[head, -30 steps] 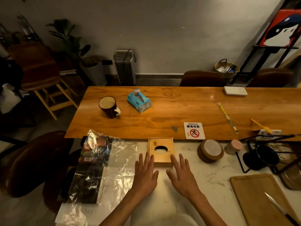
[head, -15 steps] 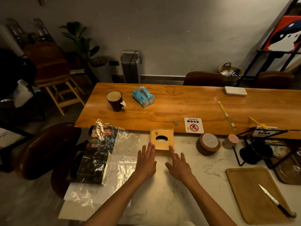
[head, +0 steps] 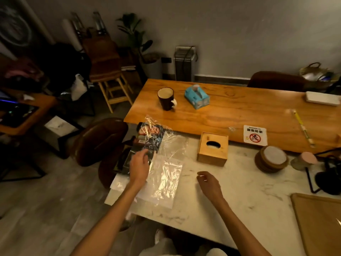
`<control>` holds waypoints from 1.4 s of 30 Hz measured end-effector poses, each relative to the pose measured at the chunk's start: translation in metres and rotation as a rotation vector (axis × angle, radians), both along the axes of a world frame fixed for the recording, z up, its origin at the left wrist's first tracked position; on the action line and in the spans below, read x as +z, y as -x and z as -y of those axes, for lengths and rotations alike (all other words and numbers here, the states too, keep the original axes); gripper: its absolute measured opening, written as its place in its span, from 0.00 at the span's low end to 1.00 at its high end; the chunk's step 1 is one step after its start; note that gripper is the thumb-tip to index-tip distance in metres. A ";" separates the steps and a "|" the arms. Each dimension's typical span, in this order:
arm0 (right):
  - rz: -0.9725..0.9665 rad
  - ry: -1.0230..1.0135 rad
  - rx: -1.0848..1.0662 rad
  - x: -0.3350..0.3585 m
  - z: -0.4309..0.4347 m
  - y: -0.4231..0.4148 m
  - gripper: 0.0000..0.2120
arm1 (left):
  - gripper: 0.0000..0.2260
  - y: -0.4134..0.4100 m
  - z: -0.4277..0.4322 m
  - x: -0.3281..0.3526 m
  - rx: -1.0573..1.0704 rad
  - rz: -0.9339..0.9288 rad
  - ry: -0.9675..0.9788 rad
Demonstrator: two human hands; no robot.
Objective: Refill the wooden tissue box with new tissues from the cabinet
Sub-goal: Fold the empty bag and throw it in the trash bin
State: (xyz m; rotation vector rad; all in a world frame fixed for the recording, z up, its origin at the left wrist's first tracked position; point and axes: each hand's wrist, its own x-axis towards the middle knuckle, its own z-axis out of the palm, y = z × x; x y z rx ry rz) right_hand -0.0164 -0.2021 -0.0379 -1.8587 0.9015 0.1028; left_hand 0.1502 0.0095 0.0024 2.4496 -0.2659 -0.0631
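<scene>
Right hand (head: 209, 183) hovers over bare marble counter (head: 230, 196), fingers loosely curled, holding nothing. Open stone all round it, clear run forward to the box. Left hand (head: 139, 166) reaches over the counter's left edge, fingers spread and empty, above a crinkled plastic sleeve (head: 166, 169) and the dark packet (head: 147, 143) inside it; cannot tell if fingertips touch. Sleeve overhangs the counter's left edge.

Cutting board (head: 319, 222) at near right, cut off by the frame.

Wooden box (head: 212, 151) sits upright on the marble, well ahead of the right hand, back side near the seam where the marble meets the wooden table (head: 230, 115). Oval slot on top looks dark; contents cannot be told. Free marble on both sides of the box. Coaster stack (head: 271, 160) to its right, apart; small pink-lidded jar (head: 304, 160) just beyond that.

On the table: no-smoking sign (head: 255, 135) at the near edge, mug (head: 166, 98) and blue tissue pack (head: 197, 96) side by side further back, apart. Pencil (head: 302, 128) lies to the right.

Chair (head: 99, 141) tucked at the left corner; floor left of it is open.
</scene>
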 end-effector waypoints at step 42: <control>0.486 -0.268 -0.554 0.077 -0.023 0.008 0.10 | 0.22 -0.083 -0.012 0.035 -0.608 -0.739 0.669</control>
